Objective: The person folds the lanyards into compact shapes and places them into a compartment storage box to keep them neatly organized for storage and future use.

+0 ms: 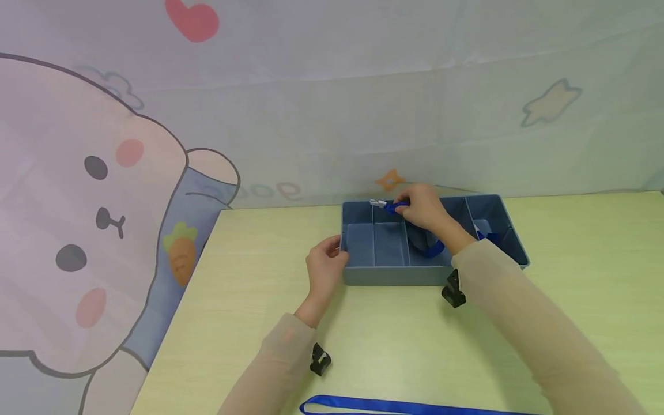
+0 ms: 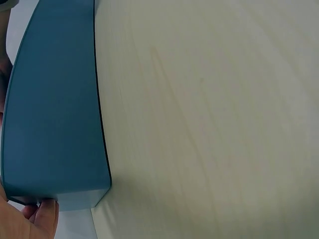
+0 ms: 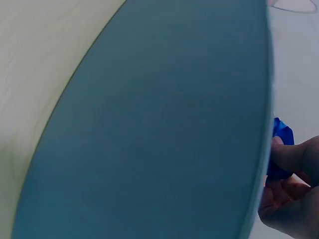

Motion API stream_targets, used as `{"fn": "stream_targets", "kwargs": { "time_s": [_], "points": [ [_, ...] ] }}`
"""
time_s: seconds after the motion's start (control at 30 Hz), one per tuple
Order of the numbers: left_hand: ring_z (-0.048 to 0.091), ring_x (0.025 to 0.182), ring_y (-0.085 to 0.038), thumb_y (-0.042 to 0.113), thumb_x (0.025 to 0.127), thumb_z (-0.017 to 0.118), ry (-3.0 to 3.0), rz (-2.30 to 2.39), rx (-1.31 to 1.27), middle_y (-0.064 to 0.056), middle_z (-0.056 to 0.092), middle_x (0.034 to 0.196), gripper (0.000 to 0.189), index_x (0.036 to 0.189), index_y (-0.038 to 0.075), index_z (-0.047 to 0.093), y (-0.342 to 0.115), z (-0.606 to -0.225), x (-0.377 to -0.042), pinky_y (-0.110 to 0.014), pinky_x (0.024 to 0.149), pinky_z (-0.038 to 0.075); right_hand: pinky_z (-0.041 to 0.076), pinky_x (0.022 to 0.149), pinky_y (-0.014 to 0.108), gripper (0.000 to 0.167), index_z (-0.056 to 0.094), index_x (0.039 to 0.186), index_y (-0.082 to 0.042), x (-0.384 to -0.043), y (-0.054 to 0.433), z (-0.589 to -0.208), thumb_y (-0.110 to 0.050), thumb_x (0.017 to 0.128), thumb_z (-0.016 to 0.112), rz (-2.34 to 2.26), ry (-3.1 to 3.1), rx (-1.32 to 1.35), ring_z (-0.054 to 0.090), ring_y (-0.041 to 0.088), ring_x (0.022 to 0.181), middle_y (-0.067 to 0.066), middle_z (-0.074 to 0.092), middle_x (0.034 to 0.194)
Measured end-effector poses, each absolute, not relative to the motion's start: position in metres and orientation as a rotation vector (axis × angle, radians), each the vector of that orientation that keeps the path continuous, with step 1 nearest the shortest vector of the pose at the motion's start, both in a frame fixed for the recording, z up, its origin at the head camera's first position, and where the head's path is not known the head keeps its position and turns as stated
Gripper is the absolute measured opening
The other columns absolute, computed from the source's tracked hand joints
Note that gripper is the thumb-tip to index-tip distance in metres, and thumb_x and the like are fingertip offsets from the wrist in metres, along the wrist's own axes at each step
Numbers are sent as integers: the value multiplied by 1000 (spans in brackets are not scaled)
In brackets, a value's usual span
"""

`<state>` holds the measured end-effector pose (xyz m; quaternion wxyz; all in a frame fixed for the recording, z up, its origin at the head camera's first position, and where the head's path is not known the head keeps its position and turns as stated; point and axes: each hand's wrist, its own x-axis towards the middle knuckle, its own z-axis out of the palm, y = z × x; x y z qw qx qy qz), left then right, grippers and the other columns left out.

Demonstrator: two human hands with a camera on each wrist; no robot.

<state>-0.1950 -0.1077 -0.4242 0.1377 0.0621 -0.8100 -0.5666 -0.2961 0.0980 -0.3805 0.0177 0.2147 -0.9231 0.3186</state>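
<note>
A grey-blue divided box (image 1: 394, 276) stands at the back of the table. My right hand (image 1: 422, 208) pinches a bundled blue lanyard (image 1: 396, 206) over the box, its pale clip pointing left. In the right wrist view the lanyard (image 3: 284, 134) shows between thumb and fingers, past the box wall. My left hand (image 1: 325, 265) grips the box's left end near the front corner; in the left wrist view its fingers (image 2: 47, 216) press the end wall. Blue strap (image 1: 434, 249) lies in a middle compartment, partly behind my right arm; whether it joins the held lanyard, I cannot tell.
Another blue strap (image 1: 490, 236) shows in the right-hand compartment. Along the table's near edge lies a long blue lanyard (image 1: 415, 407), cut off by the frame. A printed cloth (image 1: 332, 115) hangs behind the table (image 1: 249, 259).
</note>
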Motion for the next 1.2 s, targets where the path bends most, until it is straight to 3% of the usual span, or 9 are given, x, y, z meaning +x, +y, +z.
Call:
{"fn": "stream_targets", "kwargs": {
  "time_s": [0.2, 0.43, 0.6, 0.83, 1.03, 1.2],
  "points": [
    [65, 85, -25, -8, 74, 56, -2332, -1641, 177, -18, 68, 99, 35, 108, -4, 67, -109, -424, -196, -34, 76, 54, 51, 79, 45, 10, 72, 84, 4, -300, 78, -381, 6, 78, 64, 646, -2832, 778, 62, 34, 85, 18, 68, 88],
    [65, 84, -24, -8, 73, 57, -2321, -1641, 170, -14, 69, 97, 35, 106, -2, 68, -108, -427, -198, -32, 74, 54, 50, 79, 48, 17, 73, 90, 0, -298, 65, -391, 7, 76, 65, 504, -2890, 850, 63, 33, 85, 14, 70, 89],
    [66, 84, -23, -7, 74, 58, -2330, -1648, 204, -13, 69, 97, 35, 107, -1, 68, -107, -425, -197, -31, 74, 54, 41, 85, 57, 21, 76, 91, -10, -295, 61, -400, 1, 76, 67, 356, -2942, 796, 62, 32, 86, 8, 71, 91],
    [66, 85, -23, -6, 74, 58, -2342, -1625, 208, -13, 70, 97, 35, 107, 0, 68, -105, -426, -195, -32, 74, 54, 35, 82, 55, 21, 76, 87, -14, -292, 62, -404, 1, 74, 67, 331, -3010, 880, 62, 28, 82, 4, 71, 87],
    [66, 86, -24, -7, 74, 57, -2335, -1642, 199, -13, 69, 97, 35, 106, -1, 68, -105, -425, -194, -32, 75, 54, 31, 83, 57, 14, 75, 78, -22, -293, 63, -402, -9, 74, 76, 338, -3106, 948, 60, 24, 80, -4, 70, 84],
    [66, 85, -23, -7, 73, 57, -2330, -1633, 190, -13, 70, 96, 35, 106, 0, 69, -104, -425, -195, -32, 74, 54, 29, 84, 58, 13, 72, 74, -24, -294, 64, -402, -21, 68, 84, 295, -3145, 969, 58, 20, 73, -8, 66, 74]
  ]
}}
